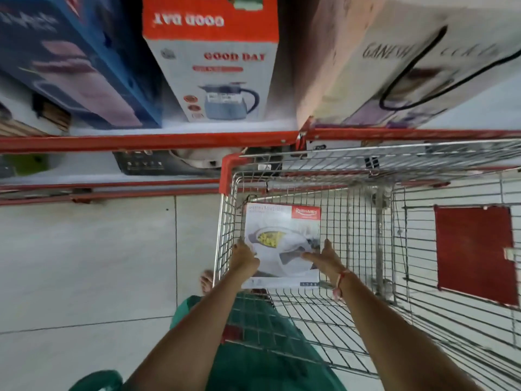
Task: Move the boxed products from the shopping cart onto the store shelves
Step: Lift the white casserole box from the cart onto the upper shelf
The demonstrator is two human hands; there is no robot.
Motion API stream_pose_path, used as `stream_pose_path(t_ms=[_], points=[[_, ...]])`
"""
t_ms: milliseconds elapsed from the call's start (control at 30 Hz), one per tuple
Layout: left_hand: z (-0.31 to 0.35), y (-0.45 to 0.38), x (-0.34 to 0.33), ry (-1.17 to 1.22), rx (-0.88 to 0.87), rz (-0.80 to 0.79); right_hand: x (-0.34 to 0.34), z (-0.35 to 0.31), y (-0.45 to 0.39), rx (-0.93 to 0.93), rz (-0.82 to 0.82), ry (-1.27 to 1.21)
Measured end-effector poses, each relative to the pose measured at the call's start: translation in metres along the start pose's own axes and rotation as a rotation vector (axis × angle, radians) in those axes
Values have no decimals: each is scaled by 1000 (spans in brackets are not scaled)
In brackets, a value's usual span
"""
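A white box (282,230) with a red corner label and a picture of a serving dish lies flat inside the wire shopping cart (352,277), against its left wall. My left hand (244,256) grips the box's left edge and my right hand (324,258) grips its right edge, thumb on top. Above the cart runs the red-edged store shelf (141,142), carrying a red-and-white "Good Day" kettle box (217,66), a blue box (70,66) and a large pale box (408,66).
The cart's red corner (227,176) nearly touches the lower shelf rail. A red panel (473,252) hangs on the cart's right side. A dark appliance (169,162) sits on a lower shelf. Grey tiled floor (84,263) spreads to the left. My green garment and a foot show below.
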State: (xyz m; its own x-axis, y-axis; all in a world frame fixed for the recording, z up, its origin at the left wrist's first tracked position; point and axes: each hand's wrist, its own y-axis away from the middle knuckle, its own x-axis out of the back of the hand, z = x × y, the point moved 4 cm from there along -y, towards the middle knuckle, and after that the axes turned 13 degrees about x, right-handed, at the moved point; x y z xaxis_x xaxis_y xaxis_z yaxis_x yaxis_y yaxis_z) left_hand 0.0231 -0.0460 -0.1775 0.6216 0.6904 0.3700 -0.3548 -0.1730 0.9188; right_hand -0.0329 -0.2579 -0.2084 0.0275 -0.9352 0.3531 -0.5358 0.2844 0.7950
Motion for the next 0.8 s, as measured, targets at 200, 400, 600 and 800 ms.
stream_pose_path(t_ms=[200, 400, 600, 800], points=[[-3, -7, -3, 0, 108, -64, -3, 22, -29, 7, -32, -56], [1, 51, 31, 222, -68, -139, 29, -25, 41, 167, 155, -71], [-8, 134, 107, 267, -385, -73, 69, -89, 147, 376, 264, -135], [-18, 187, 168, 289, -520, 128, 73, -165, 219, 709, 353, -80]])
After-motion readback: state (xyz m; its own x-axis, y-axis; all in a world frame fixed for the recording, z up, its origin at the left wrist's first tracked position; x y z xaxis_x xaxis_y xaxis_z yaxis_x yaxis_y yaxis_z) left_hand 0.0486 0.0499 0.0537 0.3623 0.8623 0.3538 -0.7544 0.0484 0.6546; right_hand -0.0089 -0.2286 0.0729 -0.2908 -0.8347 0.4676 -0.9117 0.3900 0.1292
